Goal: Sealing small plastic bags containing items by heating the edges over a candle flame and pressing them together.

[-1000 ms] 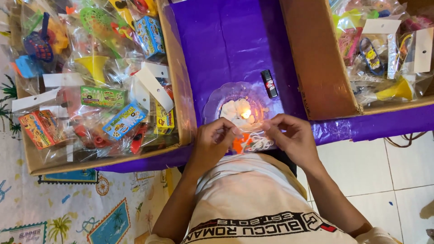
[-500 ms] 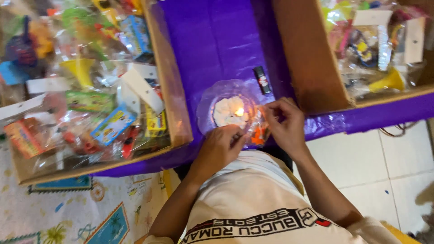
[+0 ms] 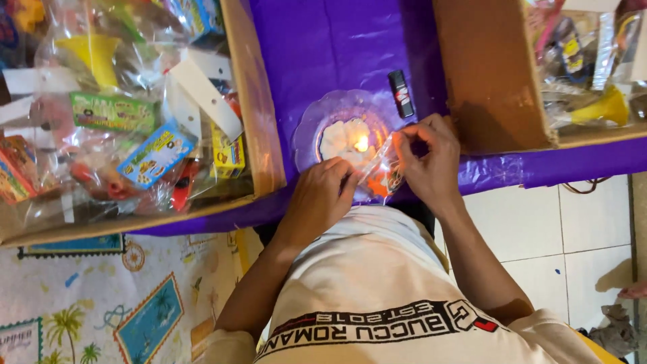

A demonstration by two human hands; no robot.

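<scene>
Here, both hands pinch a small clear packet [image 3: 384, 172] beside a candle flame [image 3: 362, 143] on a plate [image 3: 306, 128]: left hand [image 3: 320, 199], right hand [image 3: 431, 158]. Sealing seems underway; next needs steady edge-to-flame contact.

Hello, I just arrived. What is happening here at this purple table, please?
A person holds a small clear plastic bag with both hands, the left hand and the right hand, right beside a small flame. The flame burns on a white candle that sits on a clear plate on the purple table cover. A small black lighter lies next to the plate. Cardboard boxes full of packed toys stand on either side.
</scene>
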